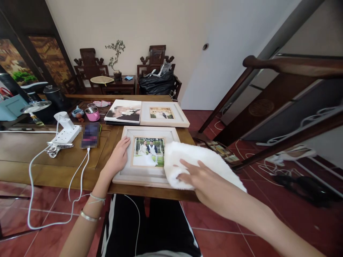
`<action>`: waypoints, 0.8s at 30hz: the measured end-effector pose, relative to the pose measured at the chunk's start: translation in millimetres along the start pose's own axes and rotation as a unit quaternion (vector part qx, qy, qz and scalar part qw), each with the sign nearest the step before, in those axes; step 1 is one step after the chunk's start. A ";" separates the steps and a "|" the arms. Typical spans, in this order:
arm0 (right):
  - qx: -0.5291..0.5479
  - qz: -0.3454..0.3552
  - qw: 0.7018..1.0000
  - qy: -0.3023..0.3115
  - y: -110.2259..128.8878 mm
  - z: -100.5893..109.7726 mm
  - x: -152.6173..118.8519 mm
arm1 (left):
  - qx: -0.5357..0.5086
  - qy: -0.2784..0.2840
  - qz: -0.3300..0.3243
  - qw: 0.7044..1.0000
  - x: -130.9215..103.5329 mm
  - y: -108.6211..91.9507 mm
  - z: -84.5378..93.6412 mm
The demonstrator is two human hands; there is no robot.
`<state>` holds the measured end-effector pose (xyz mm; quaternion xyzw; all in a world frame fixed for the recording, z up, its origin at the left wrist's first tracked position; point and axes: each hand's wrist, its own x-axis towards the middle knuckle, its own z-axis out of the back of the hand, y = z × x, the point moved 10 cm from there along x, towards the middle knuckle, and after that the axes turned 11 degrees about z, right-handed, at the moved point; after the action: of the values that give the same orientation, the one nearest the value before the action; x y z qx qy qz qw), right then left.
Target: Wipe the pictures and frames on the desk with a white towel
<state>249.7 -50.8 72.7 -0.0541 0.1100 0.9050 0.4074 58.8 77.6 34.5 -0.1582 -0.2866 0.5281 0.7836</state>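
Note:
A light wooden picture frame (144, 181) with a photo of two people lies flat at the front edge of the wooden table (107, 171). My left hand (119, 154) rests against the frame's left side, its fingers close together around the edge. In my right hand (197, 175) is a fluffy white cloth (203, 153), bunched under the fingers and pressed on the frame's right side. The cloth covers that side and hangs past the table's right edge.
Behind lie a second frame (179, 115) and a photo book (125, 109). A phone (90, 135), a power strip (68, 134), cables and a pink cup (92, 114) are to the left. A wooden chair (268, 96) stands at the right.

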 end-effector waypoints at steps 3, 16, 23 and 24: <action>0.028 0.000 0.999 -0.029 -2.7 -4.2 -9.4 | 0.004 0.002 -0.003 1.000 -0.3 -1.3 -0.1; -0.024 -0.057 0.979 -0.193 -108.8 22.0 83.8 | 0.001 0.025 -0.006 1.000 -0.4 2.5 -3.0; -0.065 -0.015 0.986 -0.152 -67.6 12.6 61.8 | 0.005 0.010 0.000 1.000 0.7 3.3 -2.7; -0.057 -0.004 0.988 -0.146 -57.3 10.3 52.2 | 0.002 0.008 -0.003 1.000 0.5 3.2 -2.9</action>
<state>258.0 26.5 64.0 0.0548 -0.0027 0.9061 0.4194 58.4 79.4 30.6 -0.1604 -0.2798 0.5252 0.7875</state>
